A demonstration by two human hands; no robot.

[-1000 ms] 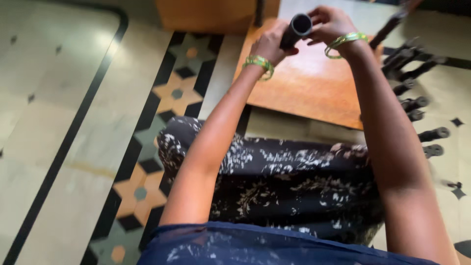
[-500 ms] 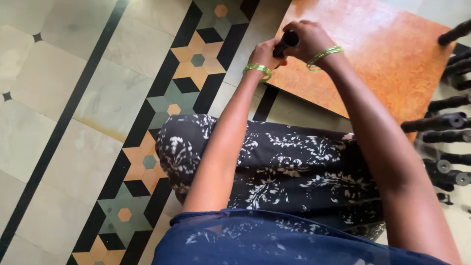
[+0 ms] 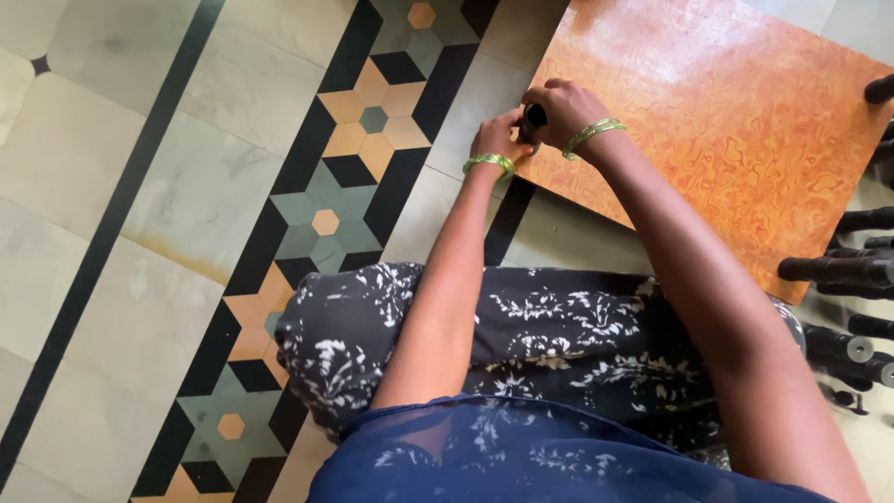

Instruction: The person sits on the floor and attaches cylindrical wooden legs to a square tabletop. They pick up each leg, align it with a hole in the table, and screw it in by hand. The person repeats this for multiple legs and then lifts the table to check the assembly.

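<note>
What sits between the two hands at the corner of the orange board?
In the head view, a small black cylindrical part sits between the left hand and right hand, both gripping it over the orange marbled board.

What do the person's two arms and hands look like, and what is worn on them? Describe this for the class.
Both arms are bare, with no sleeves reaching the forearms. The left hand has thin green and gold bangles at its wrist; the right hand wears matching green and gold bangles. No gloves show.
</note>
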